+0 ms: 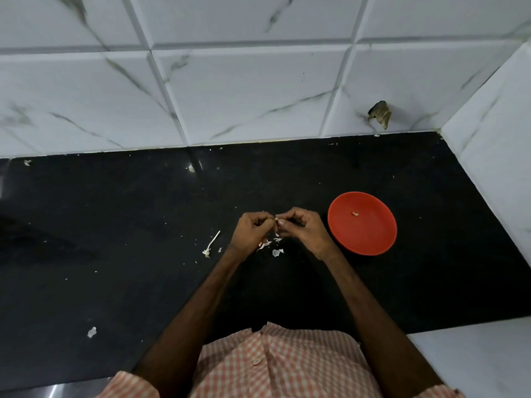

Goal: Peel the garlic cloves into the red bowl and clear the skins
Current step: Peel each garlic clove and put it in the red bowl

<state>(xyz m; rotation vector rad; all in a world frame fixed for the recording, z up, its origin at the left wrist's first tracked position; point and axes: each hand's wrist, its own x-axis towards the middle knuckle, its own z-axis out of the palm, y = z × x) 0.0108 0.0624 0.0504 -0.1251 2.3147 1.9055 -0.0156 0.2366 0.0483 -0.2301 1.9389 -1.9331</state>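
My left hand (251, 231) and my right hand (301, 226) meet above the black counter (129, 254), fingers curled, pinching a small garlic clove (277, 219) between them. Most of the clove is hidden by my fingertips. Torn white skins (273, 246) lie on the counter just under my hands. To the right stands the red bowl (370, 239) with one peeled clove (355, 214) inside it. A bare garlic stem (211, 245) lies to the left of my left hand.
Small skin flakes are scattered over the counter, with a larger piece (92, 332) near the front left. White marble tiles (230, 90) form the back wall, and a tiled side wall (497, 168) closes the right. A dark broken patch (380, 113) marks the back wall.
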